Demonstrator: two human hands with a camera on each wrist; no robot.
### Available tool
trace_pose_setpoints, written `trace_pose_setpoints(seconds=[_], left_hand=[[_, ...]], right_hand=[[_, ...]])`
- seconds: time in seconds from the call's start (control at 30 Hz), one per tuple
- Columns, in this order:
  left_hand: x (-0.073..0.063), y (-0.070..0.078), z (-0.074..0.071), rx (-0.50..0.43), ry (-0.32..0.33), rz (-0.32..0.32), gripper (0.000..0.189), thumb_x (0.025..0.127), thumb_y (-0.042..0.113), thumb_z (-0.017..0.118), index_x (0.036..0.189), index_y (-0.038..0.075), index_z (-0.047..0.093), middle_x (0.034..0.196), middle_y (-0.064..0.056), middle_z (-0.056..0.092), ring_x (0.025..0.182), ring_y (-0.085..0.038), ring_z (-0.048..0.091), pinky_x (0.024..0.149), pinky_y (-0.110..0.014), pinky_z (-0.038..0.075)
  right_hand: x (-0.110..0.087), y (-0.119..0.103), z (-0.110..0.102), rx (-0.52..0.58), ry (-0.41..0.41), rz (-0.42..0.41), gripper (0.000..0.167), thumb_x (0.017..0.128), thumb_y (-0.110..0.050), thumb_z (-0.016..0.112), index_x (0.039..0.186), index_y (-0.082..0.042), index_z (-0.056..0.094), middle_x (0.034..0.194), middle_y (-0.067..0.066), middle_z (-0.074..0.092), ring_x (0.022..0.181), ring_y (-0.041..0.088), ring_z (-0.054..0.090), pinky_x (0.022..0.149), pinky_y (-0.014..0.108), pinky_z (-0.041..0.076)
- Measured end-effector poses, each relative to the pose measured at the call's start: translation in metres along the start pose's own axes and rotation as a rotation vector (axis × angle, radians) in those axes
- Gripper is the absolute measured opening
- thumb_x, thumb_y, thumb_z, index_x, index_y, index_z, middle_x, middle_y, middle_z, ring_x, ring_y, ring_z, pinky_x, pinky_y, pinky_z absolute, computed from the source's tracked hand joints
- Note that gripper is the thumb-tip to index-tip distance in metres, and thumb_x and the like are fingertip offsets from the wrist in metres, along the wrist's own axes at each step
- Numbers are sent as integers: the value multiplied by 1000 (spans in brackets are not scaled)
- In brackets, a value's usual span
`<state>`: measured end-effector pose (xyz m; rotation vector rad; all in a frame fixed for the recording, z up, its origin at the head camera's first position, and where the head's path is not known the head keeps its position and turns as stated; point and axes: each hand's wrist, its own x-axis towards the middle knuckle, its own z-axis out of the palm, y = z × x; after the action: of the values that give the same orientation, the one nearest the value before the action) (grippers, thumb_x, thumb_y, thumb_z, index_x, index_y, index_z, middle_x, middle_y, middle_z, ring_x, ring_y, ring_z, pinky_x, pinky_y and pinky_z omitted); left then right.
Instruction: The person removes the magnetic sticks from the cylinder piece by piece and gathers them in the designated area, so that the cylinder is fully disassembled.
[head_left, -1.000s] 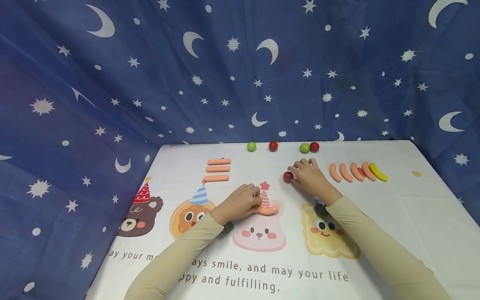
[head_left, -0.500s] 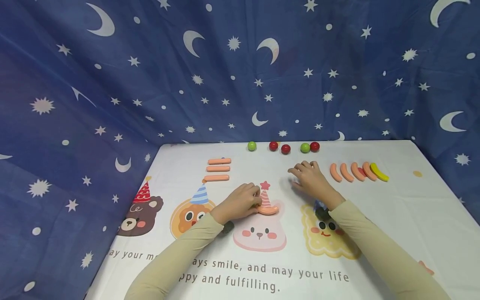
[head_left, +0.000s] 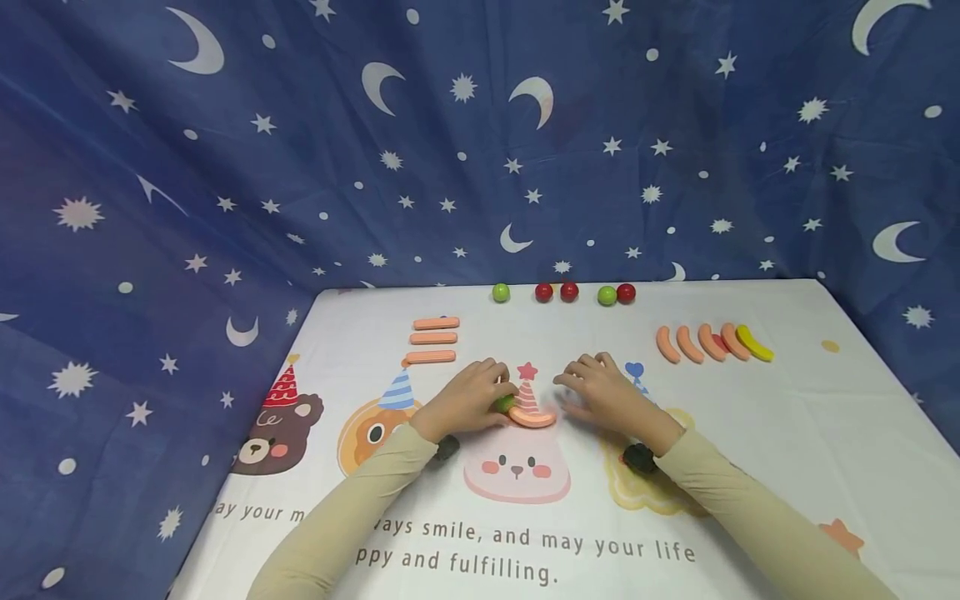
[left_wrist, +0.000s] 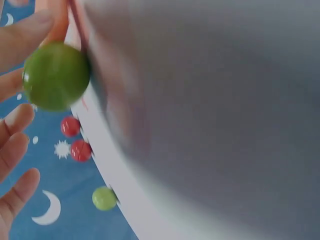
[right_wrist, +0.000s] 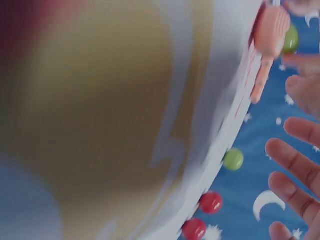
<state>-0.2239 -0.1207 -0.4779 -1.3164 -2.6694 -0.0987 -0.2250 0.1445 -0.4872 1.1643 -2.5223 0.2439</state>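
In the head view, my left hand (head_left: 467, 400) pinches a shiny green ball (head_left: 504, 404) between thumb and fingers. The left wrist view shows that green ball (left_wrist: 56, 76) close up, the other fingers spread below it. Right beside the ball, a curved toy sausage (head_left: 532, 417) lies across the printed pink bear's forehead. My right hand (head_left: 613, 402) hovers to the right of the sausage, fingers loosely bent and holding nothing. In the right wrist view its fingers (right_wrist: 295, 160) are spread apart, facing the sausage (right_wrist: 271, 31).
Along the table's back edge sit a lone green ball (head_left: 501, 292), two red balls (head_left: 569, 292) and a green-red pair (head_left: 607, 295). Three straight sausages (head_left: 432, 338) lie at left. Several curved sausages (head_left: 690, 345) and a yellow banana-shaped piece (head_left: 753, 343) line up at right.
One red ball left my right hand and rolled to the back edge beside another. My right hand came nearer the sausage. My left hand shifted slightly left, and the green ball came into sight.
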Motion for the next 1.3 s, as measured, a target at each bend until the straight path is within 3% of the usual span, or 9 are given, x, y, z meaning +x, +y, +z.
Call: trace_pose_setpoints(seconds=[0.17, 0.47, 0.9, 1.3], left_hand=[[-3, -12, -1, 17, -5, -44, 47, 72, 46, 75, 111, 21, 65, 105, 0, 57, 94, -14, 50, 82, -30, 43], [-5, -15, -2, 9, -2, -57, 32, 75, 39, 75, 102, 22, 69, 102, 0, 58, 87, -13, 48, 77, -29, 43], [-3, -10, -1, 19, -19, -58, 32, 80, 43, 70, 104, 22, 68, 104, 0, 58, 92, -14, 50, 83, -30, 43], [-3, -8, 2, 28, -1, -39, 31, 80, 42, 70, 103, 23, 68, 101, 2, 58, 90, -13, 49, 81, -29, 42]], right_hand=[[0, -14, -3, 49, -52, -73, 35, 75, -37, 75, 103, -17, 68, 96, 0, 65, 92, 19, 56, 82, 41, 40], [4, -25, 1, 56, -118, -162, 28, 76, -37, 74, 98, -21, 69, 94, -5, 64, 90, 14, 52, 83, 37, 38], [12, -29, 1, -26, -188, -163, 28, 72, -34, 78, 94, -20, 69, 93, -3, 65, 87, 15, 52, 82, 36, 40], [13, -24, 4, -20, -165, -136, 20, 71, -26, 79, 88, -19, 71, 90, -2, 66, 85, 16, 54, 80, 37, 41]])
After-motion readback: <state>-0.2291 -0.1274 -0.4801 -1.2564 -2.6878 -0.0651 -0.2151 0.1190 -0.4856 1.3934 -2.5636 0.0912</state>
